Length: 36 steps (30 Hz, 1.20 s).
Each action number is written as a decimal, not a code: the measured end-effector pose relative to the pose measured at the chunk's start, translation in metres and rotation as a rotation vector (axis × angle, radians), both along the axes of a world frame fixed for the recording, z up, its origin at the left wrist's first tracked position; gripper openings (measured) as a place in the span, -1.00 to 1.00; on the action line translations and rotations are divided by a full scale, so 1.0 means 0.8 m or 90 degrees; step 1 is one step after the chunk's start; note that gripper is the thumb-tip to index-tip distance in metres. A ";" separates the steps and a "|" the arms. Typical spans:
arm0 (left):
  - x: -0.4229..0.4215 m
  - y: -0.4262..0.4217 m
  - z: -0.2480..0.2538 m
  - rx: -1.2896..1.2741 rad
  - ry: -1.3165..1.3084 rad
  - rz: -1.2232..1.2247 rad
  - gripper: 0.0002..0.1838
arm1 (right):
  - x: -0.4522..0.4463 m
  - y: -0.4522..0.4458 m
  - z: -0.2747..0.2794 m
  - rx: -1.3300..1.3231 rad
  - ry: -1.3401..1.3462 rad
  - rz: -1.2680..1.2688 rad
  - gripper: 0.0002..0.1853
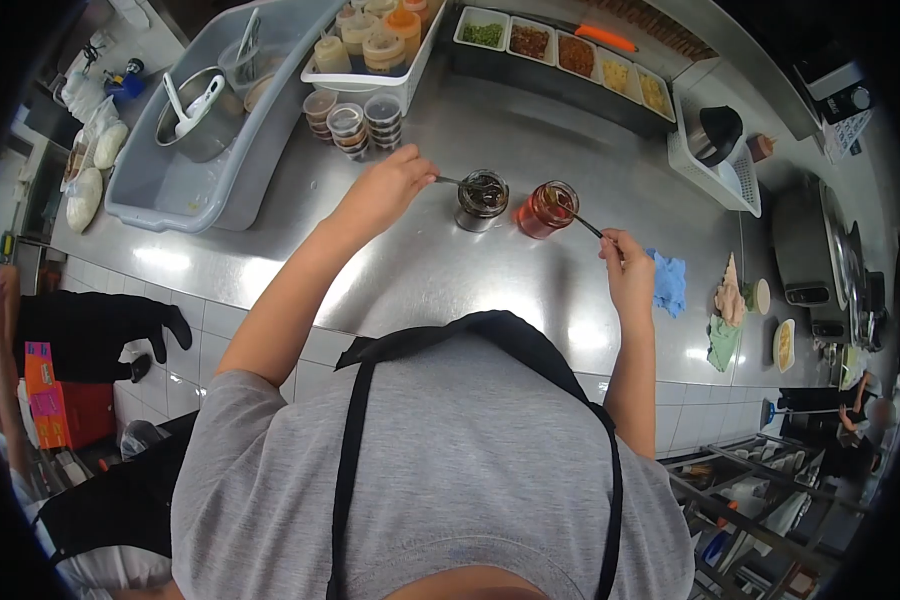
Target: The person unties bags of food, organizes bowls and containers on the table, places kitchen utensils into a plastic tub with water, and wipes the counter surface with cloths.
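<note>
Two open glass jars stand side by side on the steel worktop. One jar (482, 203) holds something dark. The other jar (542, 214) has red contents. My left hand (400, 180) is closed on the thin metal handle of a spoon (452, 181), whose far end goes into the dark jar's mouth. From the right, my right hand (626, 264) pinches the dark handle of a second spoon (587, 226), which slants down into the red jar. The heads of both spoons are hidden in the jars.
Lidded sauce cups (348, 127) are stacked near a basket of squeeze bottles (362, 78). A grey tub (235, 165) holds a pot. Topping trays (575, 55) line the back. Blue cloth (669, 283) lies right. Other people are at both sides.
</note>
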State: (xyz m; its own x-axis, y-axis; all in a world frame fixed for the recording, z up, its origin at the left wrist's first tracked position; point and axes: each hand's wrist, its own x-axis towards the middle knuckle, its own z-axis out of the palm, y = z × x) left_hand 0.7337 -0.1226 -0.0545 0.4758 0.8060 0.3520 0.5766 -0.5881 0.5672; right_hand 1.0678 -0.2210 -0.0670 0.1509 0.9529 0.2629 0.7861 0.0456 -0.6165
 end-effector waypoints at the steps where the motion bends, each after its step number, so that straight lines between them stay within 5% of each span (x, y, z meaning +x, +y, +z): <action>1: -0.001 -0.003 -0.002 -0.004 0.040 0.002 -0.89 | -0.003 -0.004 0.000 -0.011 0.012 -0.013 -0.86; 10: -0.004 -0.043 -0.002 0.089 -0.071 0.133 -0.90 | -0.018 -0.014 -0.010 -0.027 0.039 -0.041 -0.88; 36: 0.007 -0.064 -0.066 0.016 -0.138 0.136 -0.91 | -0.017 -0.026 -0.041 0.051 0.035 -0.068 -0.91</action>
State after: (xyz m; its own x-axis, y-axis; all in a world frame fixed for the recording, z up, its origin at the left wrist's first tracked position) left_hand 0.7394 -0.1740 -0.1074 0.2078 0.8695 0.4481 0.5564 -0.4818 0.6770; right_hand 1.0545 -0.2419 -0.0995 0.2663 0.9073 0.3254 0.7539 0.0143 -0.6568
